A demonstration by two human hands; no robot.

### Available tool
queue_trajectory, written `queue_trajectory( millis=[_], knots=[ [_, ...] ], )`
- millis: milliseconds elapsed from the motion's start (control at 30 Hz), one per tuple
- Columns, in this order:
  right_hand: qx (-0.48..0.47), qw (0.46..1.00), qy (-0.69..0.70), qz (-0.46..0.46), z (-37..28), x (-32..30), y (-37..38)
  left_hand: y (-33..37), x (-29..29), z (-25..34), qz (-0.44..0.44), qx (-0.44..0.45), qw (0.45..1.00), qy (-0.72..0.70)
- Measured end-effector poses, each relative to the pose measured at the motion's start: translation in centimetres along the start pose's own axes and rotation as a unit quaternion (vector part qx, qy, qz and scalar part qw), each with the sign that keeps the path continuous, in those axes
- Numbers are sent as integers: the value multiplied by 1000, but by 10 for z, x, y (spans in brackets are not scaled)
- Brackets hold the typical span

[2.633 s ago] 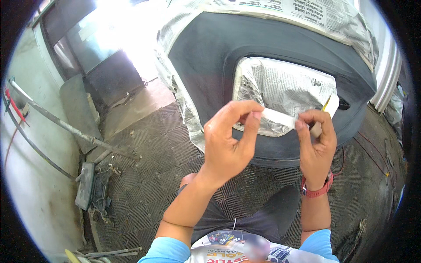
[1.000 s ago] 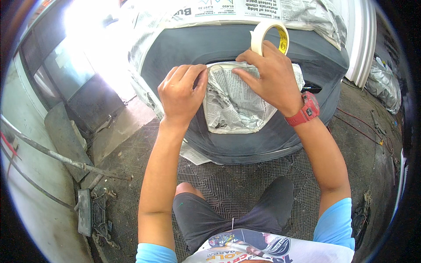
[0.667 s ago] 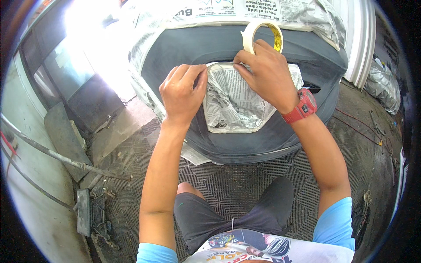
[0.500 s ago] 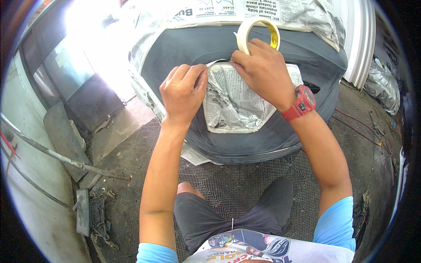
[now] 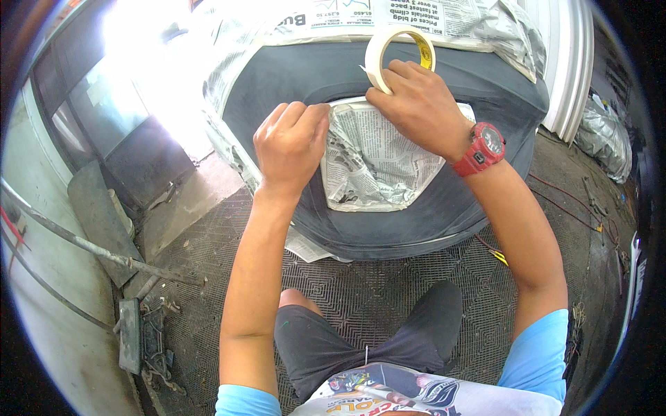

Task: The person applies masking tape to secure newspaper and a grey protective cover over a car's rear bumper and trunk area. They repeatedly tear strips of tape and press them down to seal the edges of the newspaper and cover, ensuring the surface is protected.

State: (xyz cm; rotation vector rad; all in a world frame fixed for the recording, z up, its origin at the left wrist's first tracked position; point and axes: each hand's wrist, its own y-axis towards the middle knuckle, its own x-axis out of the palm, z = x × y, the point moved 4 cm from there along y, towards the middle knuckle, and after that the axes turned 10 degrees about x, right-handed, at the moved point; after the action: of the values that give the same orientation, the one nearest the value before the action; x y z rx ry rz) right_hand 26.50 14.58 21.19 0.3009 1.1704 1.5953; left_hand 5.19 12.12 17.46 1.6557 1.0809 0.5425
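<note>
One tape strip [image 5: 349, 100] ran crosswise along top of newspaper [image 5: 378, 163]; left hand [image 5: 290, 149] pinched left end, right hand [image 5: 424, 105] gripped tape roll [image 5: 374, 64].

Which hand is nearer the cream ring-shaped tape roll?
Right. The right hand holds the tape roll; the left hand is apart, to its left, at the upper left corner of the crumpled grey-white inner newspaper.

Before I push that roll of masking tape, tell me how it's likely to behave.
The roll of masking tape is probably light for its size, given its wide hollow core. It looks fairly stiff, keeping a round shape in the right hand. Its circular rim suggests it could roll if stood on edge.
</note>
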Motion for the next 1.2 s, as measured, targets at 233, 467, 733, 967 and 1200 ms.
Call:
queue_trajectory(
  millis=[233,467,733,967,1200],
  knots=[
    [-5,1000,-2,4,1,3,-2,2,3,0,-18,16,1000,17],
    [-10,1000,-6,0,1,3,1,-6,-1,-9,21,11,1000,-4],
    [-15,1000,-11,9,-4,5,2,-24,-9,-20,17,-5,1000,-1],
    [-1,1000,-6,0,0,4,-1,-9,-13,-12,8,18,999,-35],
    [31,999,6,3,0,3,-7,-2,-6,-14,13,47,999,-18]
  ],
)
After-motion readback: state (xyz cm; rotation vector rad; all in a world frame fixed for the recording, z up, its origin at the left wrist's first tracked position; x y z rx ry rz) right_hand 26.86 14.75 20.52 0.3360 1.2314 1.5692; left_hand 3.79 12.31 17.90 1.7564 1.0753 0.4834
